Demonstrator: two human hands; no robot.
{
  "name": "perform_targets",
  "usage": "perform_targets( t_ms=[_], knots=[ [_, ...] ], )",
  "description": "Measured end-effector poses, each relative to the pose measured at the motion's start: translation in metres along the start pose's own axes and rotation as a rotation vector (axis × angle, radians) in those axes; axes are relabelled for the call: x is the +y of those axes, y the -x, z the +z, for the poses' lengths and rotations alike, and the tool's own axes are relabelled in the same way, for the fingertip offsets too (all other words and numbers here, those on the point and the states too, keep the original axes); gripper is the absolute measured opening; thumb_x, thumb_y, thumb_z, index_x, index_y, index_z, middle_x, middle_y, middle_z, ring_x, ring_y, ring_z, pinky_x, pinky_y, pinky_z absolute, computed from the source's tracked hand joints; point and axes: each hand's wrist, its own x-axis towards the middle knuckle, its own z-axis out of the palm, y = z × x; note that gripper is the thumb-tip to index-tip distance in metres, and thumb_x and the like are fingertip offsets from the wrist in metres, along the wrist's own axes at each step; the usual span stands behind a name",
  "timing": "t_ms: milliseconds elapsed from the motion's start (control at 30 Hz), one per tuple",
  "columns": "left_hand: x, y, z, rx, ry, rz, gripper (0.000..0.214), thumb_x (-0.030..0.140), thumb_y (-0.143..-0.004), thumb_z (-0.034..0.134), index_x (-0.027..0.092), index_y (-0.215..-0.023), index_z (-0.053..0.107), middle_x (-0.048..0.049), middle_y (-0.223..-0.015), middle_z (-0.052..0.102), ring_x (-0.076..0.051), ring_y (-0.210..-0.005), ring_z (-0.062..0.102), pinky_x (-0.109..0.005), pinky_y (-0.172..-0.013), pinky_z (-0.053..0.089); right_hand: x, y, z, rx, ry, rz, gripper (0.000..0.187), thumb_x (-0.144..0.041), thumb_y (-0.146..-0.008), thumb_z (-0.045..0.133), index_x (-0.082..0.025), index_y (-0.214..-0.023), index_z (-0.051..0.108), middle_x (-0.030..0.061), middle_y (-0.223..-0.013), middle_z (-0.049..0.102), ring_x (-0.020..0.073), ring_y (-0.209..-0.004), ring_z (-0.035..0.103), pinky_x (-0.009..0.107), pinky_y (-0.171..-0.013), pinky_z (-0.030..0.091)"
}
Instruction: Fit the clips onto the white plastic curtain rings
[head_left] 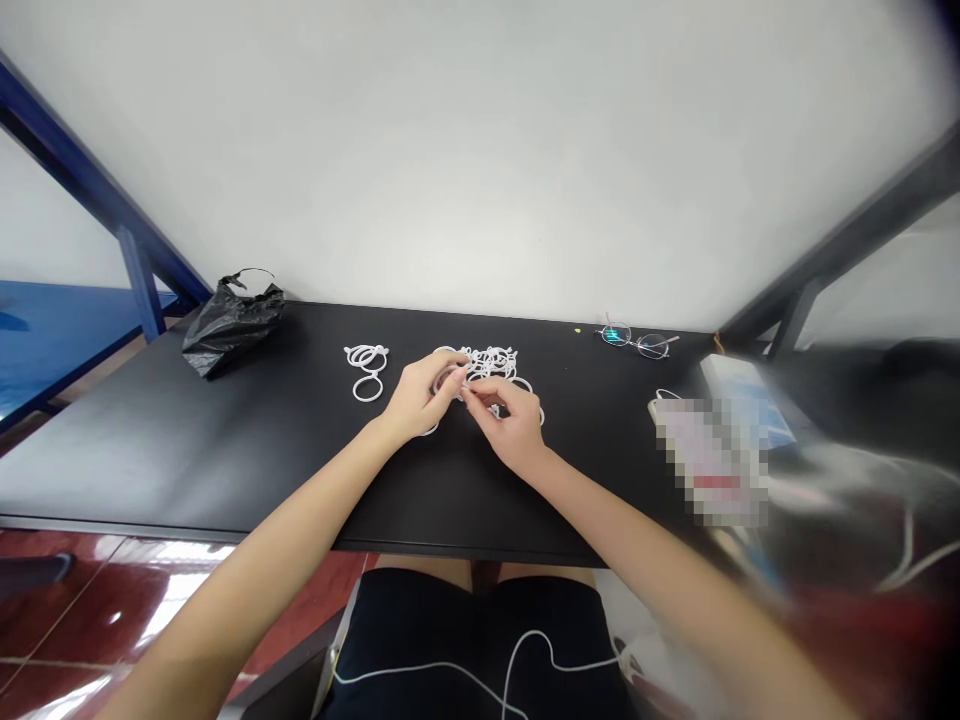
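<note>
Over the middle of the black table, my left hand (424,395) is closed round the left side of a white ring (448,380), thumb and fingers pinching it. My right hand (514,422) meets it from the right, its thumb and forefinger pinched together at the same ring's edge. The fingers partly hide the ring. Right behind and beneath my hands lies a loose pile of white rings (491,362), several of them with small knob-like ends. Left of my hands, apart from the pile, sits a smaller group of the same white rings (367,358).
A crumpled black plastic bag (234,325) stands at the table's back left. Eyeglasses (636,340) lie at the back right. Nearer on the right are a white and blue box (746,400) and a blurred-out phone-like object (709,462). A white cable (420,668) crosses my lap.
</note>
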Motion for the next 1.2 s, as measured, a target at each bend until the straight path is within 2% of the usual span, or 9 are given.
perform_targets(
  t_ms=[133,300,600,833,1000,1100,1200],
  knots=[
    [-0.001,0.005,-0.002,0.116,-0.065,0.124,0.051,0.045,-0.101,0.026,0.017,-0.075,0.061,-0.0053,-0.065,0.059,-0.015,-0.060,0.055,-0.029,-0.061,0.045,-0.008,0.009,0.009,-0.036,-0.175,0.169,0.014,-0.034,-0.085,0.068,-0.021,-0.085,0.070,0.0026,-0.079,0.072,0.0145,-0.063,0.068,0.029,-0.063,0.061],
    [-0.005,0.007,-0.005,0.087,-0.082,0.099,0.064,0.054,-0.099,0.014,0.018,-0.070,0.059,-0.0056,-0.060,0.060,-0.015,-0.054,0.055,-0.028,-0.055,0.044,-0.010,0.012,0.009,-0.060,-0.094,0.049,0.012,-0.031,-0.089,0.064,-0.022,-0.088,0.072,0.0029,-0.081,0.073,0.0150,-0.066,0.069,0.030,-0.065,0.061],
    [0.000,0.005,-0.007,0.066,-0.085,0.062,0.065,0.053,-0.100,0.015,0.018,-0.064,0.057,-0.0050,-0.056,0.059,-0.013,-0.050,0.054,-0.027,-0.053,0.043,-0.013,0.010,0.008,-0.085,-0.131,-0.015,0.008,-0.023,-0.091,0.060,-0.020,-0.090,0.068,0.0023,-0.079,0.069,0.0130,-0.069,0.067,0.028,-0.068,0.059],
    [0.001,0.005,-0.007,0.062,-0.079,0.047,0.061,0.047,-0.101,0.020,0.018,-0.062,0.056,-0.0037,-0.054,0.058,-0.012,-0.046,0.051,-0.026,-0.052,0.041,-0.014,0.009,0.007,-0.119,-0.100,0.040,0.016,-0.030,-0.094,0.055,-0.021,-0.087,0.067,0.0022,-0.078,0.069,0.0137,-0.070,0.067,0.029,-0.070,0.058],
    [0.000,0.004,-0.007,0.039,-0.080,0.050,0.058,0.047,-0.101,0.020,0.019,-0.063,0.055,-0.0023,-0.053,0.055,-0.012,-0.046,0.049,-0.027,-0.053,0.040,-0.011,0.009,0.007,-0.114,-0.111,0.026,0.015,-0.030,-0.093,0.057,-0.021,-0.087,0.067,0.0022,-0.077,0.069,0.0137,-0.069,0.067,0.029,-0.069,0.059],
    [-0.001,0.003,-0.008,-0.021,-0.097,0.064,0.057,0.049,-0.100,0.019,0.019,-0.064,0.053,-0.0025,-0.054,0.052,-0.013,-0.049,0.048,-0.027,-0.054,0.039,-0.009,0.009,0.006,-0.109,-0.092,0.045,0.016,-0.032,-0.093,0.057,-0.022,-0.088,0.068,0.0028,-0.080,0.070,0.0141,-0.069,0.068,0.029,-0.069,0.059],
    [-0.002,0.002,-0.009,-0.119,-0.134,0.061,0.049,0.051,-0.097,0.028,0.018,-0.074,0.056,-0.0030,-0.062,0.056,-0.014,-0.054,0.049,-0.027,-0.057,0.040,-0.007,0.007,0.003,-0.086,-0.075,0.079,0.016,-0.034,-0.093,0.057,-0.022,-0.089,0.068,0.0033,-0.084,0.071,0.0146,-0.070,0.068,0.029,-0.069,0.059]
  ],
)
